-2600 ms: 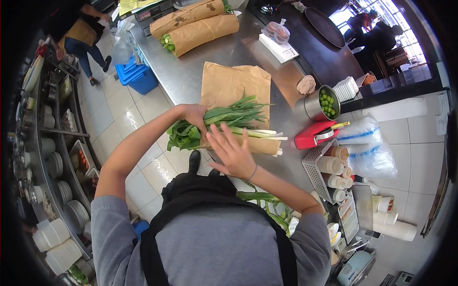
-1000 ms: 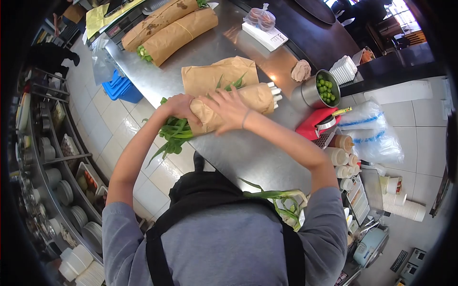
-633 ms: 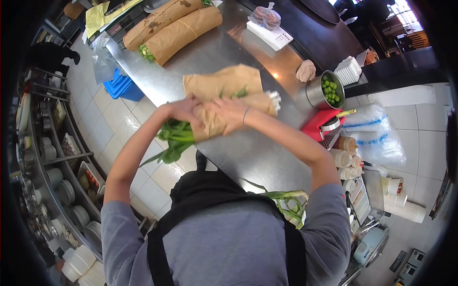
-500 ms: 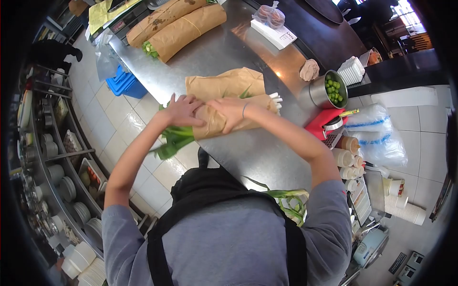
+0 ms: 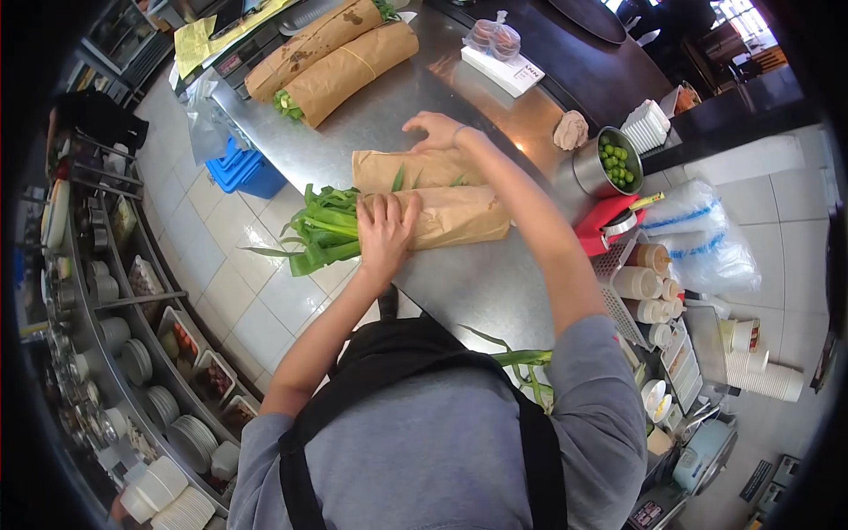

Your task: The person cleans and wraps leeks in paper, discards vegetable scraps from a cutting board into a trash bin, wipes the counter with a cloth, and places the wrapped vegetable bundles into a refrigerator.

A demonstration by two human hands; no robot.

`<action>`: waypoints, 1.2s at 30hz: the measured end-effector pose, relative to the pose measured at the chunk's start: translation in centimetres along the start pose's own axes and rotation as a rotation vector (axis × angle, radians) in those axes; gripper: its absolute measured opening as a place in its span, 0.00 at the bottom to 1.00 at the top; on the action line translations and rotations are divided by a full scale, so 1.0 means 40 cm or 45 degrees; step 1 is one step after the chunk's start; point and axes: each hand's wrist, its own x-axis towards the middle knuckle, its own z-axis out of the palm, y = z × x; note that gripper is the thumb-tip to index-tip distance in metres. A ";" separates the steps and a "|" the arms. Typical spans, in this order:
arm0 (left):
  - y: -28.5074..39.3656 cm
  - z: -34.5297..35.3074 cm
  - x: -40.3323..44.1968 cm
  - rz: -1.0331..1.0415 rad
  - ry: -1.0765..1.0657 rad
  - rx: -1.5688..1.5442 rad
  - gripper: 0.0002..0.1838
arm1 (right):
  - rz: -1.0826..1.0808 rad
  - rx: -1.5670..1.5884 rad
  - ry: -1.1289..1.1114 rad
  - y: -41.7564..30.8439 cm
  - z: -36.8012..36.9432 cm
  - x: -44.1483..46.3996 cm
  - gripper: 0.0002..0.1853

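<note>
A bundle of green onions (image 5: 322, 225) lies on the steel counter, partly wrapped in brown paper (image 5: 464, 218). Its leaves stick out past the left end of the paper, while the white ends are covered. My left hand (image 5: 386, 231) grips the near roll of paper close to the leaves, fingers curled over the top. Beyond the bundle, my right hand (image 5: 437, 134) is held open at the far paper flap, thumb and fingers apart. Whether it touches the flap I cannot tell.
Two paper-wrapped rolls of greens (image 5: 353, 71) lie at the counter's far left. A metal container of green limes (image 5: 609, 168) stands right, near squeeze bottles (image 5: 640, 283). Loose green leaves (image 5: 526, 358) lie by my body. A blue bin (image 5: 243, 168) stands on the floor.
My right hand has left the near roll and moved away to the far flap. My left hand has shifted right onto the paper. The white stalk ends are now covered.
</note>
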 end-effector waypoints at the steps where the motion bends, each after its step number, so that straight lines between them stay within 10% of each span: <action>1: 0.000 -0.001 -0.002 -0.003 0.002 -0.027 0.55 | 0.097 -0.129 -0.046 -0.017 0.009 -0.001 0.19; 12: -0.039 0.028 -0.013 0.138 0.136 -0.178 0.37 | 0.158 -0.098 0.125 -0.266 -0.030 -0.262 0.04; 20: -0.034 -0.008 -0.034 0.359 0.376 -0.056 0.34 | 0.231 0.004 0.840 -0.384 0.229 -0.404 0.04; 24: -0.059 -0.019 0.018 0.754 0.461 0.064 0.36 | 0.121 -0.014 0.905 -0.385 0.236 -0.408 0.05; 27: -0.070 0.008 0.018 0.688 -0.134 -0.187 0.36 | 0.065 -0.021 0.779 -0.370 0.215 -0.418 0.08; 36: -0.038 -0.031 -0.085 0.642 -0.002 -0.275 0.38 | 0.061 -0.489 0.700 -0.352 0.205 -0.582 0.23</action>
